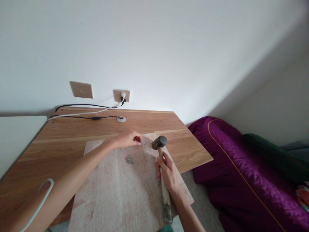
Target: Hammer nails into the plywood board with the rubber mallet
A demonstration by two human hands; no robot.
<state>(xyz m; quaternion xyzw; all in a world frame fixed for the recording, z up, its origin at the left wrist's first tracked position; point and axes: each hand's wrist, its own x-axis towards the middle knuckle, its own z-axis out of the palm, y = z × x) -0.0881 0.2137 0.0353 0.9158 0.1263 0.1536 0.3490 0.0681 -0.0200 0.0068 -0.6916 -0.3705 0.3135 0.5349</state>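
My right hand (168,169) is closed around the wooden handle of a hammer (164,190). The dark metal head is up, over the far right part of a pale wooden board (103,190). Left of the hammer head, my left hand (131,138) hovers over or rests on the board's far part, fingers curled together. What those fingertips hold, if anything, is too small to make out. A small pile of metal nails (129,159) lies on the board just nearer to me than the left hand.
Under the board is a wooden desk (193,151), its right corner jutting out. Cables (96,118) run along its back to a wall socket (121,95). A white panel (19,135) stands at left. To the right is a sofa with a purple cover (210,151).
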